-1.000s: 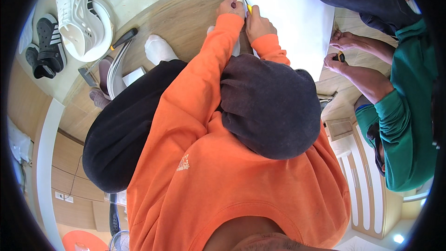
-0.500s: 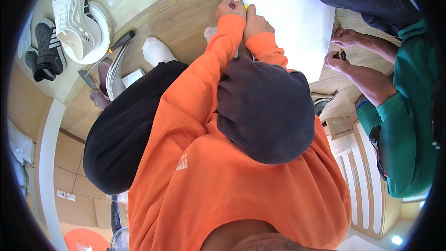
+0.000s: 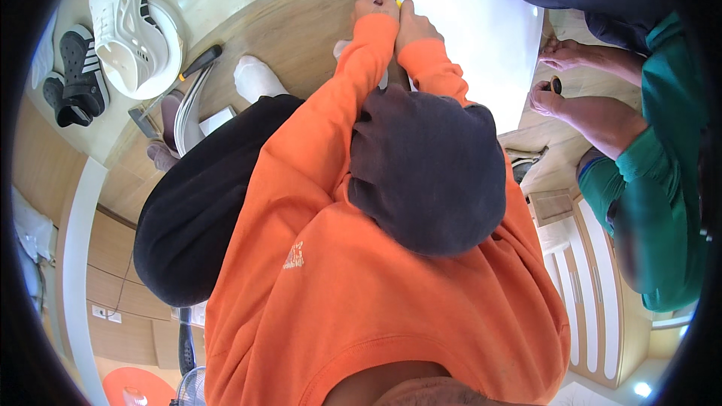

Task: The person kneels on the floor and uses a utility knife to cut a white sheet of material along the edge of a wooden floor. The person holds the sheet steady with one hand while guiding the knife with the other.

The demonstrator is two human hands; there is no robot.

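At the top middle, my left hand (image 3: 375, 4) is closed beside the left edge of a large white panel (image 3: 466, 37). My right hand (image 3: 417, 25) rests close against it, over the panel's edge, its fingers curled. A small yellow bit (image 3: 398, 4) shows between the two hands; the rest of whatever they grip is hidden by my fingers. Both forearms, in orange sleeves, reach forward side by side.
A co-worker's hand (image 3: 544, 98) at the panel's right edge holds a black-and-yellow handle (image 3: 556, 85). To my left lie a black-handled tool (image 3: 201, 62), curved white strips (image 3: 192, 116), white shoes (image 3: 128, 30) and dark clogs (image 3: 81, 71). The wood-look floor (image 3: 301, 22) runs beneath.
My hands stay together at the panel's edge and have shifted only slightly. The co-worker's hand with the handle has moved a little, and the handle now stands more upright.
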